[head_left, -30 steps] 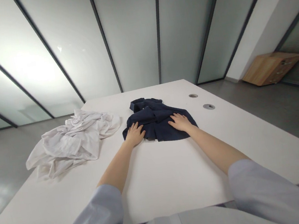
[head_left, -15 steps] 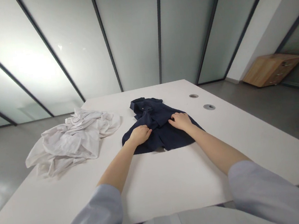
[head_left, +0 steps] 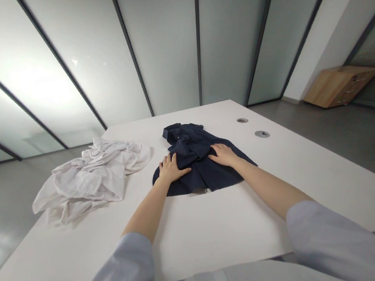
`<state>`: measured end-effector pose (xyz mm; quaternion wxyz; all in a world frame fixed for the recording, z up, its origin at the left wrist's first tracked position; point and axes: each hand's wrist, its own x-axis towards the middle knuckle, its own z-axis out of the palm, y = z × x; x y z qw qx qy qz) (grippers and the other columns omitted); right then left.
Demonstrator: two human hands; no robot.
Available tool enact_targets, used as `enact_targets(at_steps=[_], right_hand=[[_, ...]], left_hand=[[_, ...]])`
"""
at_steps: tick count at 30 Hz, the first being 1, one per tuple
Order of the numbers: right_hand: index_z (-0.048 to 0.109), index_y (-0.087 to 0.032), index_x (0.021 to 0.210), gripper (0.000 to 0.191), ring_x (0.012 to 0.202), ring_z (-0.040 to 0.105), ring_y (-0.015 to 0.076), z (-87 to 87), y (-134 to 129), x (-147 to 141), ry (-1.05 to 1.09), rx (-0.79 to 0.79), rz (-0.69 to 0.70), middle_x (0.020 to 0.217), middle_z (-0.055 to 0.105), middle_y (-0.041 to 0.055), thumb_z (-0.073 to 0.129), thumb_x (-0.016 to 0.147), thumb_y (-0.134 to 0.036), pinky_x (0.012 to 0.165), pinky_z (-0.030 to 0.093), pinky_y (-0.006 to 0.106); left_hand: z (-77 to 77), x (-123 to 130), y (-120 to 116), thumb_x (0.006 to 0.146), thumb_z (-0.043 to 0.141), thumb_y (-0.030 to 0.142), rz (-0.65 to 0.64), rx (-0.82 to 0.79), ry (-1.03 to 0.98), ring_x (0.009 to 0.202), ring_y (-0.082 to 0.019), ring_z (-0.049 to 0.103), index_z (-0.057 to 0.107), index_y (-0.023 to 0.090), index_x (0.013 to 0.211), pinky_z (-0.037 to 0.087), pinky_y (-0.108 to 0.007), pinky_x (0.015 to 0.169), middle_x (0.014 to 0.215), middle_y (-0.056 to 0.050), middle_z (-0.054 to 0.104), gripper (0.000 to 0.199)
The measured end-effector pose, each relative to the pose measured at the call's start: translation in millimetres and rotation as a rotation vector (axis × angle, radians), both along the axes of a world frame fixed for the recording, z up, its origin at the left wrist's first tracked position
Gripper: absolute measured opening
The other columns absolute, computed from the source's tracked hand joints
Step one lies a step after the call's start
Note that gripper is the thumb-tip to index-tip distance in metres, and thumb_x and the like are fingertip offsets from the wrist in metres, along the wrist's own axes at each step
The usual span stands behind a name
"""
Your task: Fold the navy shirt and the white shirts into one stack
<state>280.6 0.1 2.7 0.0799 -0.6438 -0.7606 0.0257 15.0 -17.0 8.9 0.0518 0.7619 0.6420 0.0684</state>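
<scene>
Nearest to you, the pale blue cuffs of your shirt, the left sleeve (head_left: 122,275) and the right sleeve (head_left: 321,238), lay at the edge of the white table (head_left: 201,241), with your bare forearms reaching forward across it.

Your left hand (head_left: 171,169) was flat and palm down on the navy collared shirt (head_left: 206,177), its fingers spread. Your right hand (head_left: 222,154) also lay open and flat on the cloth, its fingers closer together. Neither hand pinched anything; both rested on top of the fabric, well apart from each other.

The navy shirt lay on the middle of the table, its lower edge fanned out toward you and its collar (head_left: 175,133) at the far end. It was partly laid out: the lower part was spread fairly flat, while layers of cloth stayed bunched and doubled between and beyond your hands. The sleeves could not be told apart in the folds.

To your left, just beside the navy shirt but not touching it, a crumpled white garment (head_left: 88,177) sat in a loose heap, with nothing smoothed or folded. Farther along the table were two round grommets (head_left: 262,134). Beyond them, a low wooden cabinet (head_left: 340,86) stood on the grey floor (head_left: 359,149) by the frosted glass partitions (head_left: 163,46).
</scene>
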Motion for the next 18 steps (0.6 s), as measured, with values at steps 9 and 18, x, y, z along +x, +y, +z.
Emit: enact_targets(at_steps=[9, 18], right_hand=[[0.027, -0.013, 0.151, 0.084, 0.143, 0.021, 0.0396, 8.0, -4, -12, -0.018, -0.151, -0.139, 0.158, 0.025, 0.0175, 0.038, 0.087, -0.067, 0.113, 0.019, 0.058], [0.059, -0.014, 0.126, 0.071, 0.116, 0.056, 0.0377, 36.7, -13, -21, -0.176, -0.114, -0.054, 0.125, 0.062, 0.0204, 0.042, 0.086, -0.070, 0.099, 0.038, 0.052]], left_hand=[[20.4, 1, -5, 0.051, 0.052, 0.092, 0.100, -0.204, 0.082, 0.143, -0.046, 0.019, 0.016, 0.022, 0.153, 0.029, -0.066, 0.104, 0.160, -0.021, 0.017, 0.129], [53.4, -7, -6, 0.055, 0.046, 0.093, -0.022, -0.229, 0.209, 0.117, -0.039, 0.057, 0.057, 0.018, 0.128, 0.045, -0.044, 0.095, 0.131, -0.020, 0.059, 0.105]])
